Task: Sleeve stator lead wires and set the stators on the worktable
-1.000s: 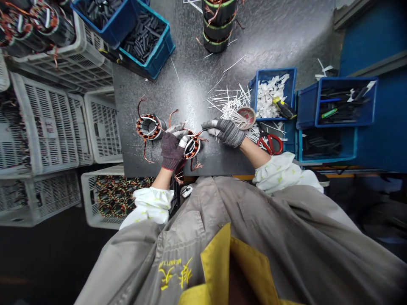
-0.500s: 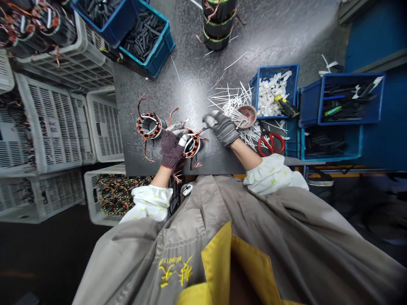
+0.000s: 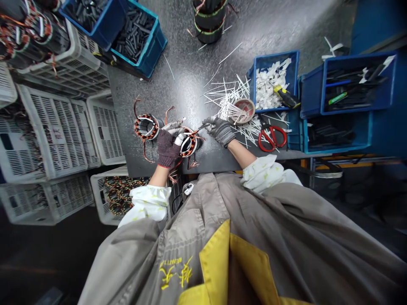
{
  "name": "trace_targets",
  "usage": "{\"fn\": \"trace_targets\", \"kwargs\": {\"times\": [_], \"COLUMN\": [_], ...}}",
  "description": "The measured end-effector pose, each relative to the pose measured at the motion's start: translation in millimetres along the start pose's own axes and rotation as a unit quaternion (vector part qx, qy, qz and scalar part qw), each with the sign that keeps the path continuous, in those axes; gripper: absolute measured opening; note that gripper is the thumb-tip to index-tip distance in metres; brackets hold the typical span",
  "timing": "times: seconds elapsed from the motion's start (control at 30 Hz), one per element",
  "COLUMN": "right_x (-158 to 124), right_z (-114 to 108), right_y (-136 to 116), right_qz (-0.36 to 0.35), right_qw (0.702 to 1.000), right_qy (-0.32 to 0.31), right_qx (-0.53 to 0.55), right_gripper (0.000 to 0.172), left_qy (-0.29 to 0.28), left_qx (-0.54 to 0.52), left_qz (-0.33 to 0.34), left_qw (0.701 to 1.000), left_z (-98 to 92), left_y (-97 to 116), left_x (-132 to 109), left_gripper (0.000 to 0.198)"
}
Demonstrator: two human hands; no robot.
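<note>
My left hand [image 3: 170, 146], in a dark maroon glove with pale fingertips, is closed on the near side of a motor stator [image 3: 192, 149]. The stator stands on the dark table, with orange lacing and copper leads sticking out. On its right, my right hand [image 3: 219, 130], in a grey striped glove, pinches a thin dark-ended lead wire [image 3: 199, 128] that reaches out from the stator's top. A second stator [image 3: 146, 127] stands just left of my left hand, its leads spread outward.
White ties [image 3: 227, 99] lie around a tape roll [image 3: 246, 111], near red-handled scissors [image 3: 272, 137]. A blue bin [image 3: 276, 111] holds white scraps and a yellow-black tool. Black sleeves fill a teal bin [image 3: 152, 55]. Stacked stators [image 3: 208, 31] stand at the back; crates [image 3: 106, 127] line the left.
My right fingers have drawn together at the lead's end. My left hand stays on the stator. The whole view has shifted slightly.
</note>
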State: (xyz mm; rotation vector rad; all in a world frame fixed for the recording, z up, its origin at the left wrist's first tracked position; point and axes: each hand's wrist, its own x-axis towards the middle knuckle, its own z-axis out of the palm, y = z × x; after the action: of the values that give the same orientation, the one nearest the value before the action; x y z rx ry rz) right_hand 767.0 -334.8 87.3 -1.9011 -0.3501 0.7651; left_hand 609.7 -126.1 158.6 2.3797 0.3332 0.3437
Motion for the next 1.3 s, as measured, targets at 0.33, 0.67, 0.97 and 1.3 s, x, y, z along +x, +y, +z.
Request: {"fn": "trace_targets", "kwargs": {"times": [0.33,0.67,0.97,1.3], "right_x": [22.8,20.5,21.8,22.9], "right_z": [-4.0,-4.6,-12.3,-7.8], "right_y": [-3.5,8.2,-0.3,12.9], "right_qz": [-0.081,0.013,0.017,0.010], "right_qw": [0.991,0.997,0.983,0.986], "right_qy": [-0.110,-0.022,-0.111,-0.048], "right_qx": [-0.009,0.078,0.142,0.157], "right_gripper": [0.023,0.006,0.012,0.018], "left_qy": [0.005,0.012,0.016,0.009], "left_qx": [0.008,-0.011,-0.008,0.007], "left_qz": [-0.019,-0.018,-0.022,-0.025], "left_qw": [1.000,1.000,1.000,1.000], "left_z": [1.6,5.6,6.0,4.9], "left_y": [-5.2,-7.5,-7.9,-5.1], "left_x": [0.2,1.0,0.5,-0.2], "left_gripper": [0.043,0.042,0.042,0.038]}}
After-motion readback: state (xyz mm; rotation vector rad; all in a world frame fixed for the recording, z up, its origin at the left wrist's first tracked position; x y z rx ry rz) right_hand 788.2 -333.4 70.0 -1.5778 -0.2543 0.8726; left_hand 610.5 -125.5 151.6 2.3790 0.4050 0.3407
